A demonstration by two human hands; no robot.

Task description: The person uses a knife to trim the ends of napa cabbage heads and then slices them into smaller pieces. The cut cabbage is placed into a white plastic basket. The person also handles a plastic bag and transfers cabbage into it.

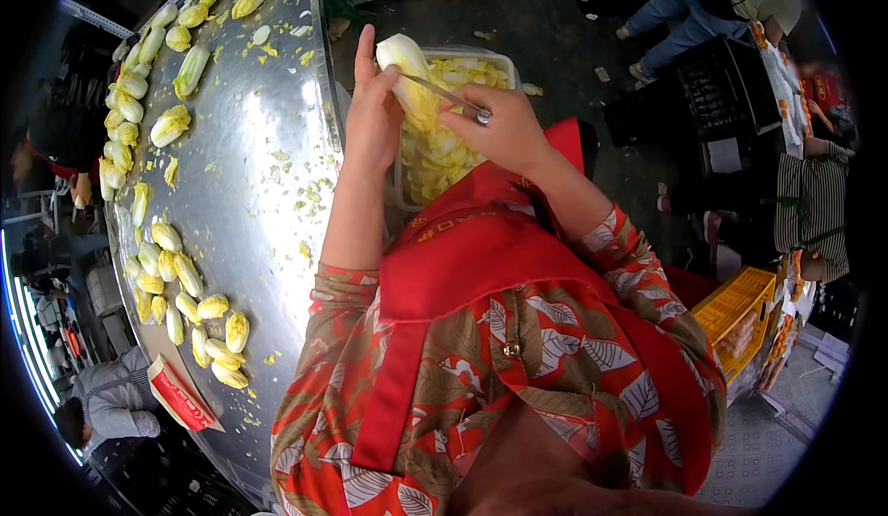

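Over a white plastic tub (399, 183) I hold a yellow-white napa cabbage (413, 102) at a slant. My left hand (370, 126) is closed round its left side, with the index finger stretched up beside the pale stem end. In my right hand (504, 129) is a knife (435, 89), its narrow blade lying across the cabbage and its tip near my left thumb. Loose yellow cabbage leaves (444, 169) fill the tub under both hands.
A metal table (268, 128) runs along my left, strewn with leaf scraps. Several napa cabbages (171, 126) line its far left side, and more lie in a cluster (190, 308). An open red box (180, 396) sits at its edge. Yellow crates (737, 308) and several people are to the right.
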